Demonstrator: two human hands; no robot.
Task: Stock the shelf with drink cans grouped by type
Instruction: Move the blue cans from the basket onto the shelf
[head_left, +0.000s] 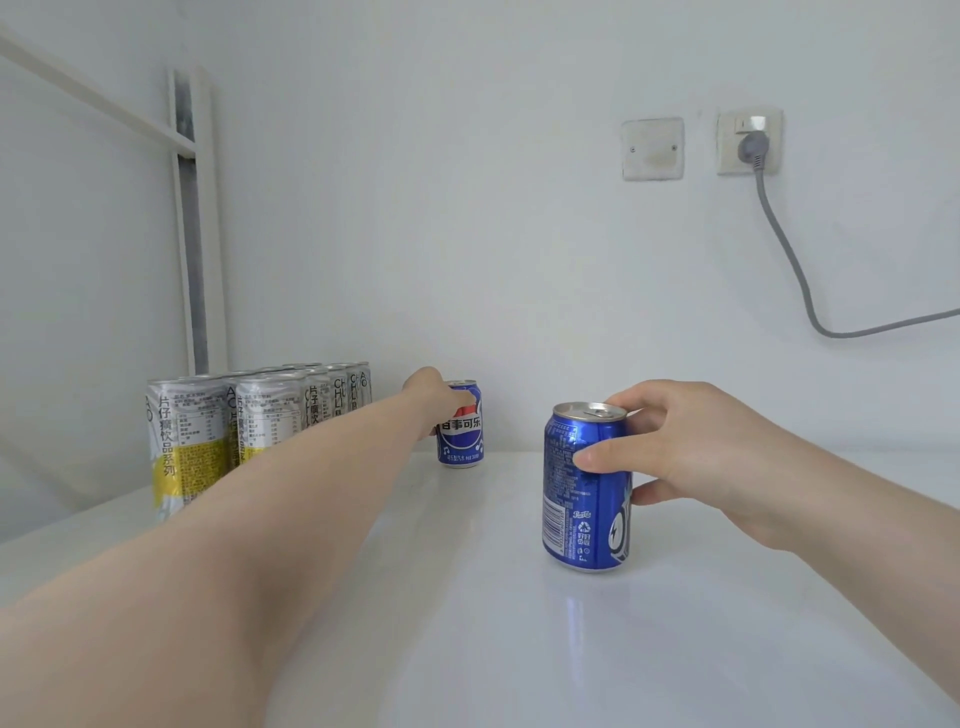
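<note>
The person is stocking a white shelf (519, 649), and the job is looking roughly half done. A tight block of tall silver-and-yellow cans (208, 431) is already standing together at the back left, several rows deep, so that type appears to be grouped.

The blue cans are only being started. The left grip (441, 402) is reaching far back and curling round the top of the far blue can (462, 441), which is standing upright near the rear wall, just beside the silver-and-yellow block but apart from it. The right grip (691, 457) is wrapping the near blue can (582, 499) from its right side, thumb across the front and fingers behind the rim. That can is sitting well forward, mid-shelf, its base seeming to touch the surface.

What is remaining, judging by this, is bringing the near can back beside the far one and adding any more blue cans; none is showing here.
</note>
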